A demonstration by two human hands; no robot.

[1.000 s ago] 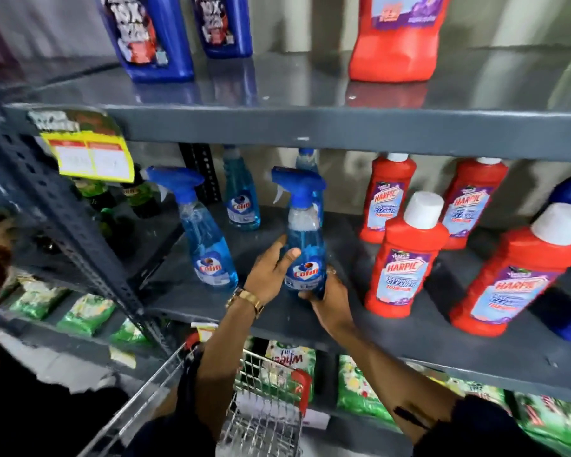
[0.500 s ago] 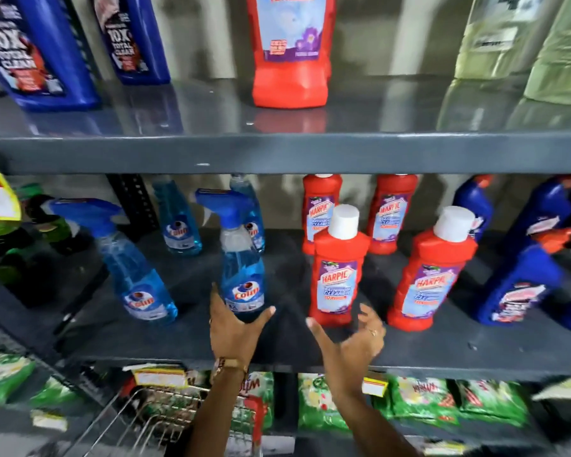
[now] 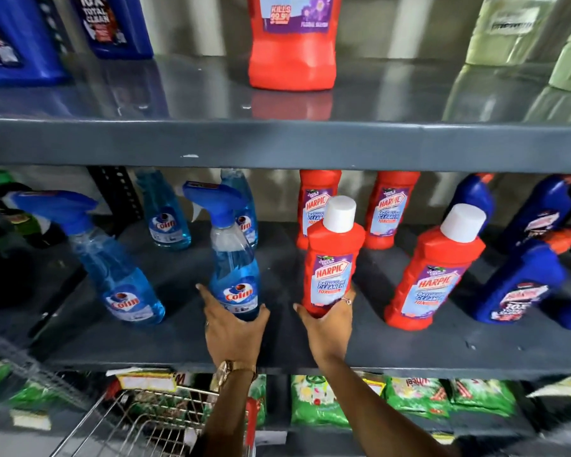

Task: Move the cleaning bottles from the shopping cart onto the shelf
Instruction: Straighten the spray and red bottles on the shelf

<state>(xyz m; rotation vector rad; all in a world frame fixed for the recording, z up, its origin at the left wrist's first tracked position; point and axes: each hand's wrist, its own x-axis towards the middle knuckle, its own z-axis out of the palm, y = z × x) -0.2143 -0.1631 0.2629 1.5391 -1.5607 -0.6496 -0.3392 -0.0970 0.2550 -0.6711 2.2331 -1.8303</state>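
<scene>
On the grey middle shelf [image 3: 310, 344] a blue Colin spray bottle [image 3: 233, 258] stands upright, and my left hand [image 3: 234, 328] cups its base from the front. My right hand [image 3: 327, 321] wraps the bottom of a red Harpic bottle [image 3: 332, 262] with a white cap, upright on the same shelf just to the right. The wire shopping cart [image 3: 152, 420] sits below the shelf at bottom centre-left; its contents are blurred.
Another Colin sprayer [image 3: 112, 265] stands left, two more behind. More red Harpic bottles [image 3: 432, 275] and blue toilet cleaner bottles [image 3: 521, 282] fill the right. The upper shelf [image 3: 277, 143] holds a large red bottle [image 3: 292, 41] and blue ones. Green packets [image 3: 409, 394] lie underneath.
Both hands were open in front of the shelf half a second ago. Now the left hand grips the Colin bottle's base and the right hand grips the front Harpic bottle's base.
</scene>
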